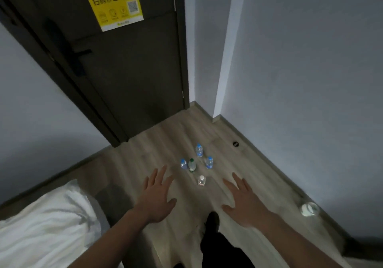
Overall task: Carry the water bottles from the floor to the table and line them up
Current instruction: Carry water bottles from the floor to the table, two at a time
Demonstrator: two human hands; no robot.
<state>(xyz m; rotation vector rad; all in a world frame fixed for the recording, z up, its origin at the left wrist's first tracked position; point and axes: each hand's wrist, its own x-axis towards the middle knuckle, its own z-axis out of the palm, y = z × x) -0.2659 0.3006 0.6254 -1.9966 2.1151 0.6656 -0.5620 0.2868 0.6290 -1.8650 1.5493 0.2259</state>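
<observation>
Several small water bottles stand upright in a cluster on the wooden floor (157, 143) in front of me. Three have blue caps: one at the back (199, 150), one on the right (209, 162), one on the left (183, 163). A green-capped bottle (191, 165) stands beside the left one, and a white-capped bottle (201, 180) is nearest to me. My left hand (156, 195) and my right hand (242, 200) hover palm-down with fingers spread, well above the floor, either side of the cluster. Neither hand holds anything. No table is in view.
A dark closed door (124, 71) with a yellow Wi-Fi sticker (115, 7) faces me. Grey walls form a corner at right. A bed with white bedding (41, 226) fills the lower left. A round whitish object (309, 208) lies by the right skirting. My dark-trousered legs (217, 245) show below.
</observation>
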